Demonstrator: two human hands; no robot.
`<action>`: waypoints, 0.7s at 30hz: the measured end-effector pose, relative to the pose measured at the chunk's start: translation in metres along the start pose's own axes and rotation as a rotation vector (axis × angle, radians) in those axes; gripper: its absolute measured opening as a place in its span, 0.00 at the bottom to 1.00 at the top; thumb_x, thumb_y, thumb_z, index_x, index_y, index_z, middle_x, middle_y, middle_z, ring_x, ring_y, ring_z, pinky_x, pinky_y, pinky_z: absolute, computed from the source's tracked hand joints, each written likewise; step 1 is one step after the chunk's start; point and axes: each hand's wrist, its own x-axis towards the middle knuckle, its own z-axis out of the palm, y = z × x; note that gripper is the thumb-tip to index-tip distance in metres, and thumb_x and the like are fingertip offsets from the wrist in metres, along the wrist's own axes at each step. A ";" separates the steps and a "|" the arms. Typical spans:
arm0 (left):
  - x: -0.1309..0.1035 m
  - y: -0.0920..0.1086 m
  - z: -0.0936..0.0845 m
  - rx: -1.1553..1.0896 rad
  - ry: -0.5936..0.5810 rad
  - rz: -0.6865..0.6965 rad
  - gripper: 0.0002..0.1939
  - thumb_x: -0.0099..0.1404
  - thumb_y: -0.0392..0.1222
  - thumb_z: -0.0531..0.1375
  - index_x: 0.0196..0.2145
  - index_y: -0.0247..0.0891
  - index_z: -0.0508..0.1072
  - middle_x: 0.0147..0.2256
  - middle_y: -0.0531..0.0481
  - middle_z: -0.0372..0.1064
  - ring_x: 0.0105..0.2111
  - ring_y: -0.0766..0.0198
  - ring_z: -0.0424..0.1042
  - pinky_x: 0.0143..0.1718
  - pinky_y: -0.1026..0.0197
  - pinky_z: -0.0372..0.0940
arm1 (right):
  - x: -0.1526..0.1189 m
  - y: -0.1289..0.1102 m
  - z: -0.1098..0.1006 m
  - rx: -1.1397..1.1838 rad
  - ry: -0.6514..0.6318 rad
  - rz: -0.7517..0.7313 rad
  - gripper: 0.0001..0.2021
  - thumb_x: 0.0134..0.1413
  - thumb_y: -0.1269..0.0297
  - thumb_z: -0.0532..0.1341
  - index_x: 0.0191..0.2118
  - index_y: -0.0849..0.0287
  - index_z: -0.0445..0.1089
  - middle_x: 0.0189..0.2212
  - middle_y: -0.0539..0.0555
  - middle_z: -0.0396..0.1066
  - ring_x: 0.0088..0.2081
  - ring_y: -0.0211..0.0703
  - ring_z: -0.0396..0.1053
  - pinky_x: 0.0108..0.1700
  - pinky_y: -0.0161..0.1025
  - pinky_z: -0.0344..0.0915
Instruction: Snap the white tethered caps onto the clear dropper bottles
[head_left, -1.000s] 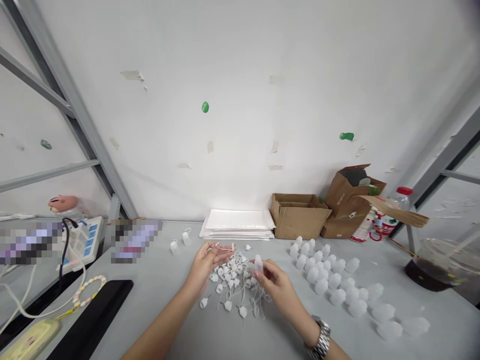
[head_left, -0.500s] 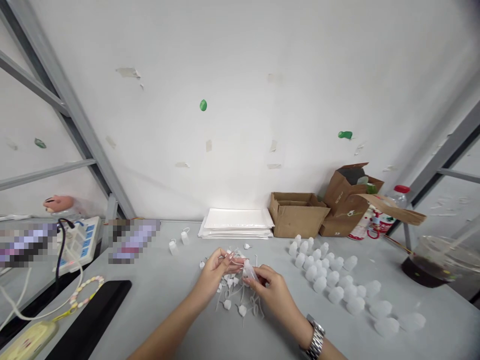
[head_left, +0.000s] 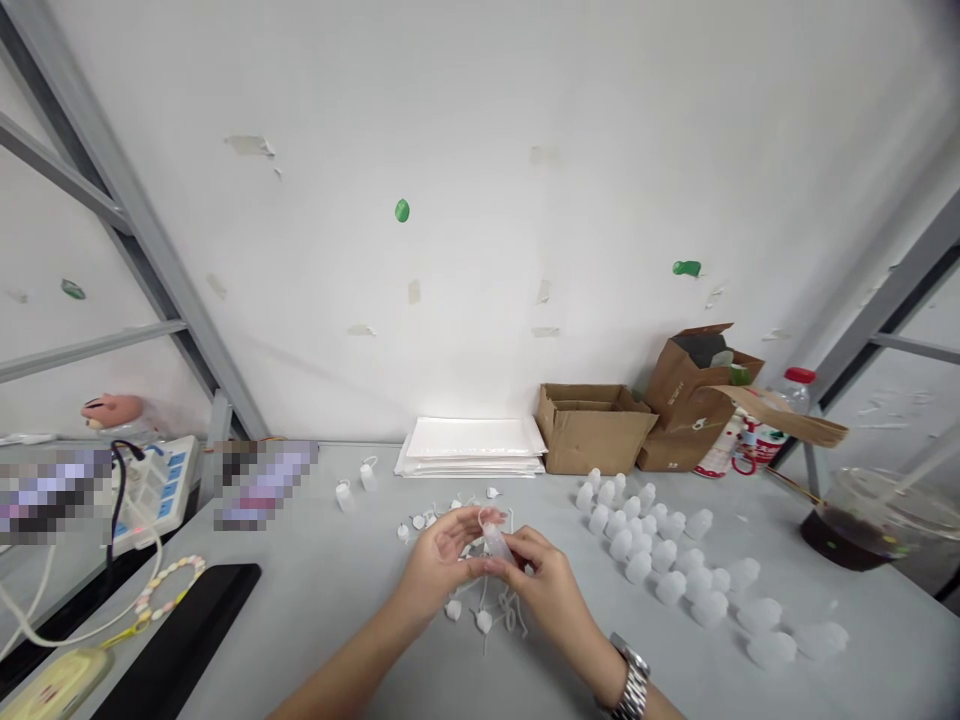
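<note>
A small translucent plastic bottle (head_left: 496,543) tilts between my hands above the desk, with a thin white strap looping at its top. My right hand (head_left: 546,575) pinches its side between thumb and fingers. Around it curls my left hand (head_left: 444,555), fingertips at the capped top and thumb near the lower end. Loose white caps with strings (head_left: 484,621) lie scattered under and around both hands, partly hidden by them. Two bottles with caps and loops (head_left: 345,496) stand to the left.
Rows of small uncapped bottles (head_left: 664,556) fill the right side. Behind are a stack of white envelopes (head_left: 474,440), a cardboard box (head_left: 596,440) and a paper bag (head_left: 679,425). A drink cup (head_left: 847,530) stands far right; a black pad (head_left: 184,640) and power strip (head_left: 176,485) lie left.
My left fingers have gone from handling the strap to curling around the bottle's top, the thumb now lower down. More caps show behind my left hand. The right hand keeps its pinch.
</note>
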 end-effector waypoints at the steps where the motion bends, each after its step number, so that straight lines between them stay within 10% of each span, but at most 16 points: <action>1: 0.000 -0.001 0.000 0.019 0.016 -0.015 0.19 0.43 0.40 0.70 0.35 0.38 0.73 0.41 0.43 0.74 0.45 0.53 0.70 0.49 0.54 0.62 | 0.000 0.000 0.001 0.014 -0.008 0.004 0.13 0.49 0.54 0.60 0.24 0.58 0.72 0.21 0.48 0.57 0.26 0.38 0.57 0.30 0.34 0.55; 10: -0.002 0.003 0.000 -0.105 0.024 -0.137 0.14 0.51 0.43 0.66 0.36 0.36 0.76 0.44 0.42 0.72 0.49 0.51 0.66 0.52 0.52 0.57 | 0.001 0.001 0.006 0.358 -0.136 0.113 0.11 0.44 0.57 0.63 0.30 0.60 0.69 0.24 0.48 0.65 0.26 0.37 0.60 0.30 0.34 0.58; 21: -0.010 0.003 0.012 -0.356 -0.009 -0.236 0.16 0.54 0.40 0.63 0.41 0.34 0.75 0.47 0.41 0.70 0.55 0.51 0.60 0.58 0.52 0.48 | -0.011 0.014 0.017 -0.299 0.239 -0.348 0.04 0.58 0.68 0.52 0.33 0.59 0.62 0.26 0.51 0.62 0.27 0.39 0.61 0.29 0.35 0.60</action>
